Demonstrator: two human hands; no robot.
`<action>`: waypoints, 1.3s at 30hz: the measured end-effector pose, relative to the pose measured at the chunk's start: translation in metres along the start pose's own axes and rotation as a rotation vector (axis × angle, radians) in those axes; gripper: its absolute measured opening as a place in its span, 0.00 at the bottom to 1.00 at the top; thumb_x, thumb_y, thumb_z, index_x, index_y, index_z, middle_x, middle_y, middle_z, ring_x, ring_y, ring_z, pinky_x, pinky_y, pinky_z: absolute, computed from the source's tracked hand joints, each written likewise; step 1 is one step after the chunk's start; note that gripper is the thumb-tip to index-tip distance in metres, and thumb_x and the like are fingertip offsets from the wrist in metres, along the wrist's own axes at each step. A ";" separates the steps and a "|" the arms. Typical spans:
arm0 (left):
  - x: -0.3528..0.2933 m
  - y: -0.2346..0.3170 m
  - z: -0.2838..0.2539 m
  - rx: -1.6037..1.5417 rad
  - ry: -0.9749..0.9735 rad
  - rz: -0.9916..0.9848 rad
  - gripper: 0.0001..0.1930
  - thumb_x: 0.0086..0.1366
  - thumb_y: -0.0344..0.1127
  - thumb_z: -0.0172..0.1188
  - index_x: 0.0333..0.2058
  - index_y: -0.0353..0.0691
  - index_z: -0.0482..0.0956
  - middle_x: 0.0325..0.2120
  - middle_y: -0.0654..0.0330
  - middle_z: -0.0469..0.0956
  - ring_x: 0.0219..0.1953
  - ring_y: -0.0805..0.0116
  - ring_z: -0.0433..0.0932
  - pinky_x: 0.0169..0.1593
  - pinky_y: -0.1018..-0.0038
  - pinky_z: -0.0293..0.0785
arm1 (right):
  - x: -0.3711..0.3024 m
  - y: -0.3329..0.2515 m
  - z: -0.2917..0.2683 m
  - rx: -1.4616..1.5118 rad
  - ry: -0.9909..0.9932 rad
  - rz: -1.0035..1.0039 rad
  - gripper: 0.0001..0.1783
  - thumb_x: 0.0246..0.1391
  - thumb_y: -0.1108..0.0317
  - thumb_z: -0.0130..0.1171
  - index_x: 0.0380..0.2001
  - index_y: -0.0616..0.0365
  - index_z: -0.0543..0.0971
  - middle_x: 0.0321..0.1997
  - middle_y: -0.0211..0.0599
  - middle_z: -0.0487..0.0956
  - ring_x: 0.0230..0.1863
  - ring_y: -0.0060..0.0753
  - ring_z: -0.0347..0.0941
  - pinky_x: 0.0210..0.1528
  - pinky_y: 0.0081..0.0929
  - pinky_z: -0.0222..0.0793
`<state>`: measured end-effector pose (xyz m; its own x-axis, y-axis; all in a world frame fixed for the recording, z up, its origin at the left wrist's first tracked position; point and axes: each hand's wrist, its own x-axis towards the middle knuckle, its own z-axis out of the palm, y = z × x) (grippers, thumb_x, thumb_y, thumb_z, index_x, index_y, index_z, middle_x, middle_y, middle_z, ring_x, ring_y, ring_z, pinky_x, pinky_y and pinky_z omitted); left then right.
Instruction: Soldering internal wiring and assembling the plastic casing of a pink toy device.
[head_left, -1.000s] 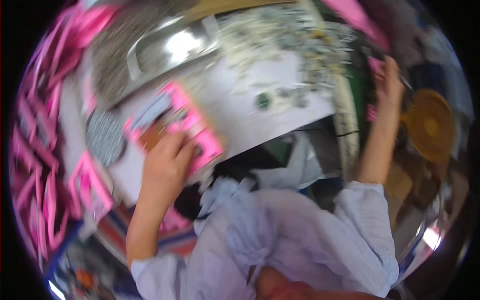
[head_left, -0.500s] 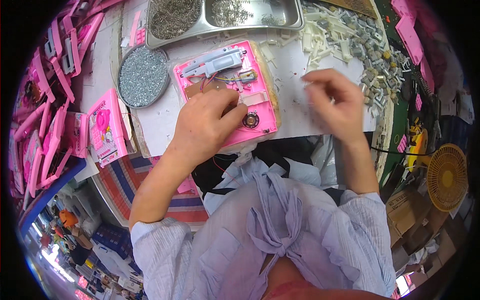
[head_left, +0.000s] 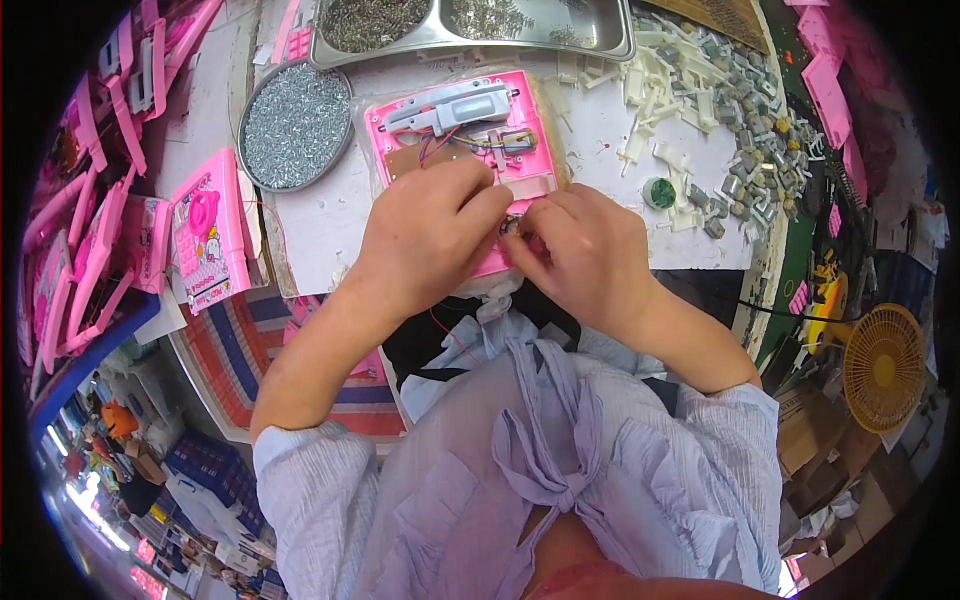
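A pink plastic casing (head_left: pixel 548 160) lies open side up in front of me, on a padded, plastic-wrapped block. Inside it are a long grey plastic part (head_left: pixel 470 107), a small motor (head_left: pixel 519 142) with thin coloured wires, and a brown board (head_left: pixel 405 160). My left hand (head_left: pixel 425 235) rests over the casing's lower left, fingers curled and closed; what they hold is hidden. Above the lower right of the casing, my right hand (head_left: pixel 590 245) pinches thumb and fingers together beside the partly covered round speaker (head_left: pixel 512 225). Anything within that pinch is too small to make out.
A round dish of screws (head_left: pixel 297 125) stands left, beside a printed pink casing (head_left: pixel 208 232). Behind is a steel tray (head_left: pixel 480 50) of springs. At right lie white plastic pieces (head_left: pixel 655 100), small motors (head_left: pixel 765 160) and a green-topped round item (head_left: pixel 659 193). Pink parts (head_left: pixel 95 250) crowd the far left.
My right hand has come left from beside the white pieces to the casing's speaker, uncovering the green-topped item. The left hand stays on the casing. The whole view has shifted slightly.
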<state>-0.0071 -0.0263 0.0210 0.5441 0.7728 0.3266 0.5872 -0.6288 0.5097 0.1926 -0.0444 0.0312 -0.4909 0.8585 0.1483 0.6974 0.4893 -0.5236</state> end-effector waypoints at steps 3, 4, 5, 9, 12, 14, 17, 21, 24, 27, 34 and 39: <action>0.008 -0.002 -0.004 0.020 -0.074 0.036 0.13 0.48 0.28 0.70 0.33 0.42 0.79 0.29 0.59 0.74 0.30 0.57 0.78 0.30 0.64 0.75 | 0.001 0.000 -0.002 0.037 -0.022 0.036 0.10 0.49 0.64 0.65 0.24 0.57 0.76 0.25 0.40 0.76 0.29 0.46 0.76 0.28 0.42 0.73; 0.010 -0.004 -0.005 0.021 -0.101 0.054 0.12 0.48 0.28 0.69 0.33 0.42 0.78 0.28 0.59 0.73 0.30 0.57 0.77 0.30 0.64 0.74 | 0.001 0.000 -0.003 0.051 -0.023 0.041 0.11 0.49 0.63 0.65 0.24 0.58 0.76 0.25 0.40 0.76 0.29 0.46 0.76 0.28 0.43 0.73; 0.011 -0.005 -0.007 0.020 -0.108 0.062 0.12 0.48 0.28 0.69 0.32 0.42 0.78 0.28 0.59 0.73 0.29 0.57 0.77 0.30 0.64 0.74 | 0.001 0.000 -0.004 0.065 -0.025 0.045 0.11 0.50 0.63 0.65 0.24 0.58 0.76 0.25 0.41 0.76 0.29 0.47 0.76 0.29 0.43 0.73; 0.013 -0.010 -0.011 0.019 -0.157 0.097 0.12 0.49 0.27 0.69 0.32 0.41 0.78 0.29 0.59 0.74 0.30 0.57 0.78 0.30 0.64 0.74 | 0.004 0.004 -0.007 0.074 -0.086 0.039 0.09 0.50 0.65 0.65 0.25 0.57 0.76 0.25 0.39 0.77 0.30 0.45 0.76 0.30 0.41 0.73; 0.008 -0.011 -0.015 -0.014 -0.145 0.117 0.13 0.49 0.26 0.69 0.36 0.41 0.80 0.31 0.59 0.76 0.31 0.57 0.79 0.32 0.65 0.76 | 0.006 0.006 -0.007 0.046 -0.088 -0.027 0.08 0.47 0.68 0.69 0.27 0.57 0.79 0.25 0.36 0.78 0.30 0.42 0.77 0.32 0.37 0.73; 0.002 -0.012 -0.017 -0.042 -0.075 0.101 0.15 0.49 0.26 0.69 0.38 0.41 0.81 0.32 0.59 0.78 0.32 0.57 0.79 0.33 0.65 0.76 | 0.006 0.009 -0.007 0.035 -0.086 -0.082 0.08 0.47 0.69 0.69 0.28 0.56 0.79 0.27 0.35 0.78 0.31 0.41 0.77 0.32 0.36 0.73; -0.015 -0.012 -0.010 -0.059 0.052 0.047 0.18 0.50 0.26 0.69 0.42 0.42 0.83 0.34 0.59 0.79 0.33 0.57 0.80 0.34 0.66 0.76 | 0.008 0.012 -0.008 0.050 -0.104 -0.099 0.07 0.47 0.69 0.69 0.29 0.55 0.80 0.28 0.34 0.78 0.32 0.39 0.77 0.32 0.35 0.74; -0.020 -0.007 -0.008 -0.026 0.005 0.047 0.19 0.52 0.28 0.70 0.44 0.44 0.83 0.35 0.59 0.79 0.33 0.58 0.79 0.34 0.65 0.74 | 0.008 0.014 -0.009 0.065 -0.093 -0.123 0.08 0.45 0.70 0.70 0.30 0.55 0.81 0.28 0.34 0.78 0.32 0.38 0.77 0.31 0.34 0.74; -0.020 -0.007 -0.007 0.013 -0.038 0.060 0.20 0.51 0.29 0.70 0.46 0.46 0.83 0.35 0.59 0.79 0.33 0.59 0.78 0.34 0.65 0.72 | 0.010 0.017 -0.010 0.091 -0.089 -0.156 0.09 0.44 0.71 0.71 0.30 0.55 0.81 0.28 0.34 0.79 0.31 0.38 0.76 0.31 0.34 0.74; -0.022 -0.008 -0.007 0.030 -0.029 0.060 0.22 0.50 0.29 0.71 0.47 0.47 0.83 0.35 0.60 0.78 0.33 0.60 0.77 0.34 0.66 0.70 | 0.010 0.021 -0.009 0.115 -0.101 -0.179 0.08 0.45 0.70 0.69 0.29 0.55 0.81 0.28 0.33 0.78 0.32 0.39 0.76 0.31 0.35 0.73; -0.026 -0.008 -0.007 0.012 0.037 0.048 0.20 0.48 0.28 0.71 0.43 0.46 0.84 0.34 0.62 0.76 0.32 0.63 0.75 0.35 0.66 0.68 | 0.025 0.029 -0.024 0.256 -0.088 -0.019 0.07 0.49 0.66 0.65 0.25 0.56 0.79 0.26 0.35 0.79 0.29 0.42 0.77 0.29 0.38 0.73; -0.003 -0.011 -0.002 0.175 0.205 0.015 0.15 0.50 0.32 0.68 0.39 0.45 0.84 0.32 0.66 0.75 0.35 0.66 0.74 0.43 0.65 0.65 | 0.060 0.043 -0.018 0.056 0.033 0.085 0.14 0.50 0.59 0.64 0.22 0.57 0.78 0.23 0.41 0.79 0.27 0.47 0.78 0.29 0.40 0.73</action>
<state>-0.0168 -0.0216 0.0159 0.4311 0.7534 0.4965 0.6845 -0.6316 0.3641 0.2026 0.0308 0.0325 -0.4129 0.9016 0.1287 0.7054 0.4059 -0.5811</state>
